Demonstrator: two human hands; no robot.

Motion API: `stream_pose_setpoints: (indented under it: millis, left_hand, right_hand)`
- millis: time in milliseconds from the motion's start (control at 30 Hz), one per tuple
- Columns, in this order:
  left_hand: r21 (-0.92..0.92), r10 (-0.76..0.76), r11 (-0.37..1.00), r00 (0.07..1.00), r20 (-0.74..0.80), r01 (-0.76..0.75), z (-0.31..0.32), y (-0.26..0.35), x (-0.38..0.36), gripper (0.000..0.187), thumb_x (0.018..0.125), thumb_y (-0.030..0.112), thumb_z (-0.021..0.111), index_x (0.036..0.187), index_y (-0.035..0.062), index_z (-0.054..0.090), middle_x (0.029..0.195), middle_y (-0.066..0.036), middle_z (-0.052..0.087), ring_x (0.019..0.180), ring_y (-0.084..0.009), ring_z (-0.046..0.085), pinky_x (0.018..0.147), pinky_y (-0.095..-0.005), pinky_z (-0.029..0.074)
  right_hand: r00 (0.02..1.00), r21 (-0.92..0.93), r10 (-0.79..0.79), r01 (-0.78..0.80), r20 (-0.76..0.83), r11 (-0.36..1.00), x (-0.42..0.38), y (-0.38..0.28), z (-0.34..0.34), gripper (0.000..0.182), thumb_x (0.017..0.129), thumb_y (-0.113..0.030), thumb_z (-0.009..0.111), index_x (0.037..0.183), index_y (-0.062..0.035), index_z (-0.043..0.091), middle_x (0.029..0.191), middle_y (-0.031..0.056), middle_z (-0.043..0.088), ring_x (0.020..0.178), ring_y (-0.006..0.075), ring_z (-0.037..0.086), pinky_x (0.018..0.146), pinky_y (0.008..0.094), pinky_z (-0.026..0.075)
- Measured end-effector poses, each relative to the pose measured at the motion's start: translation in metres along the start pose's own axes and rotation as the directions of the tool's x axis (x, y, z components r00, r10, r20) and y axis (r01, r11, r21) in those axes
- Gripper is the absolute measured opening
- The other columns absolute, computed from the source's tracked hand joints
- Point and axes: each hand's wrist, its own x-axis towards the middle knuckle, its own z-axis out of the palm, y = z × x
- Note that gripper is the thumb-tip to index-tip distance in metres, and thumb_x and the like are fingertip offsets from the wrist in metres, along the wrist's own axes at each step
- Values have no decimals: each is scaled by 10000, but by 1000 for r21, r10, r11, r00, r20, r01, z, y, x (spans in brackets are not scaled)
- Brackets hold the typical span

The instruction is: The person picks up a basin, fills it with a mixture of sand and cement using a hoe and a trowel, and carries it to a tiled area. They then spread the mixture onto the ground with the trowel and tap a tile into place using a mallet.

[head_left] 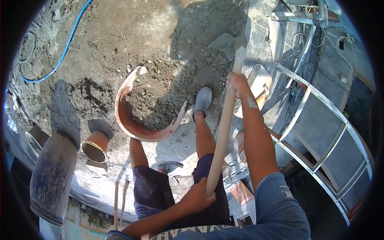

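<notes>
Both my hands grip the long, pale wooden handle of a hoe, which slants up and away from my body. My left hand wraps round the near end, close to my thigh. Farther along, my right hand is closed on the handle below the head. A flat grey blade juts left from the head, lying at the dirt. To the left of the hoe, a curved reddish shell, open on its far side, surrounds part of a heap of dark, crumbly soil or mix.
At left stand a big dark drum and an orange-brown bucket. A blue hose crosses the ground at upper left. A metal frame leans at right, near loose cables. My booted foot stands beside the heap.
</notes>
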Motion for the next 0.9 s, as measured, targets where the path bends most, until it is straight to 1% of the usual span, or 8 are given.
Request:
stream_pose_setpoints:
  millis: [333,400,467,533,633,700,800,900]
  left_hand:
    - [168,-173,977,952,253,133,-94,9,-135,537,812,322,625,1077,-87,401,850,-324,602,821,-418,630,731,-436,489]
    - [224,-252,954,935,250,198,-109,-33,-182,507,799,317,634,1085,-40,416,831,-286,617,791,-405,636,712,-440,496]
    - [103,-291,956,939,183,276,-114,-97,-235,533,733,235,683,1200,56,499,1075,-225,607,1007,-337,592,846,-435,463]
    - [226,-281,938,958,49,264,-105,-167,-280,504,723,233,685,1157,50,507,946,-233,630,913,-391,610,784,-474,476]
    - [289,-288,911,956,-60,293,-102,-169,-289,435,763,211,636,1149,56,509,853,-242,631,836,-430,612,713,-503,484]
    - [493,-379,812,924,40,312,-114,-173,-248,407,777,258,623,1046,22,428,818,-236,622,758,-392,632,670,-485,497]
    - [556,-37,812,967,-252,176,-132,-176,-170,323,760,186,616,987,43,438,754,-173,613,694,-382,620,611,-494,484]
    - [597,51,783,940,-338,173,-158,-146,-112,290,763,137,594,984,43,430,754,-179,618,705,-379,625,614,-482,490]
  right_hand:
    - [962,298,228,-264,149,918,-102,83,48,106,787,-126,575,749,-56,504,598,66,501,478,206,511,451,343,461]
    - [962,318,252,-272,103,908,-168,93,84,106,788,-121,571,822,-59,492,594,66,493,468,198,502,438,345,456]
    - [973,405,220,-231,74,885,-225,125,119,207,779,-86,573,929,-47,438,642,63,483,491,188,499,446,344,459]
    - [932,368,360,-346,33,863,-287,127,153,228,771,-70,573,948,-45,431,692,64,490,521,179,506,465,347,463]
    - [945,476,314,-319,93,820,-296,131,172,176,777,-60,568,910,-87,455,699,38,456,554,164,503,502,352,461]
    - [981,540,131,-188,142,821,-277,95,175,164,783,-78,578,901,-105,467,697,25,457,554,151,488,511,332,453]
    - [969,652,35,-190,244,734,-172,96,192,229,787,-146,629,939,-99,464,710,26,490,565,143,496,531,322,459]
    - [965,639,-32,-148,261,755,-92,72,221,169,789,-147,615,833,-75,469,637,33,479,514,161,486,477,328,433]
